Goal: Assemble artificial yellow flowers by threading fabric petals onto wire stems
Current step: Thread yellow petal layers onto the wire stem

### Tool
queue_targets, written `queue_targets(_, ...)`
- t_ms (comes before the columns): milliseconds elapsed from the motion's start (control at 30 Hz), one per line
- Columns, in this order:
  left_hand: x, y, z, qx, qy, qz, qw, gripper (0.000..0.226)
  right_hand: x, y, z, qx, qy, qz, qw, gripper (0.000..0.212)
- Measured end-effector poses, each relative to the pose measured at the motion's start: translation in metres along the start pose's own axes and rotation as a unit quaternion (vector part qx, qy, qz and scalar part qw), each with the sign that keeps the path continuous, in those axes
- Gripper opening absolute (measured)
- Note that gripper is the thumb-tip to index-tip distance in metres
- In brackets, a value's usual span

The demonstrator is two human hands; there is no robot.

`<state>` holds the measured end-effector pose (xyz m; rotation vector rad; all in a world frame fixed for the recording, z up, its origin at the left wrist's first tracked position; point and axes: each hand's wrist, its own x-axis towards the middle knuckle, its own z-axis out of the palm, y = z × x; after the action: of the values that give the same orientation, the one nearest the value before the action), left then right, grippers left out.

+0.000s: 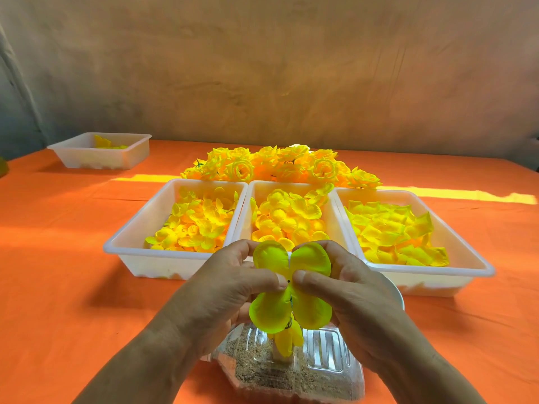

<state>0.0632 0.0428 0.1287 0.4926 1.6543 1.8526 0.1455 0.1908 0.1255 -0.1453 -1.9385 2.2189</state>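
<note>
A four-lobed yellow-green fabric petal piece (pixel 310 259) is spread flat between both hands, just in front of the middle tray. My left hand (pixel 230 287) pinches it at its centre from the left, thumb on top. My right hand (pixel 347 287) pinches it from the right, the two thumbs almost touching. A dark wire tip (pixel 288 281) pokes up through the centre hole between the thumbs. Below the piece, earlier yellow petals (pixel 284 339) hang on the stem, which stands in a clear plastic container of sand (pixel 320 363).
Three white trays of loose yellow petals stand side by side: left (pixel 131 237), middle (pixel 291 185), right (pixel 472 258). Finished yellow flowers (pixel 280 166) lie heaped behind them. Another white tray (pixel 87 158) sits far left on the orange cloth (pixel 73 272).
</note>
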Motion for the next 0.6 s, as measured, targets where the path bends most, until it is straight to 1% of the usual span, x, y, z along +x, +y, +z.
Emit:
queue_targets(133,-0.001,-0.0011,-0.0007,0.0,-0.005,-0.007,1.0,0.055,-0.0001,0.0013,-0.0007,0.003,-0.001,0.003,1.0,0.019)
queue_targets(200,-0.0011,-0.0012,-0.001,0.0,-0.005,-0.008,1.0,0.055,-0.0002,0.0014,-0.0007,0.002,-0.002,0.004,1.0,0.018)
queue_targets(433,-0.0029,-0.0034,-0.0012,-0.016,-0.02,-0.012,1.0,0.05,-0.0005,0.0008,-0.0009,0.012,-0.012,0.011,1.0,0.023)
queue_targets(600,-0.0029,-0.0028,-0.0008,-0.018,-0.018,0.003,1.0,0.052,0.0,0.001,-0.0033,0.013,-0.018,0.01,1.0,0.033)
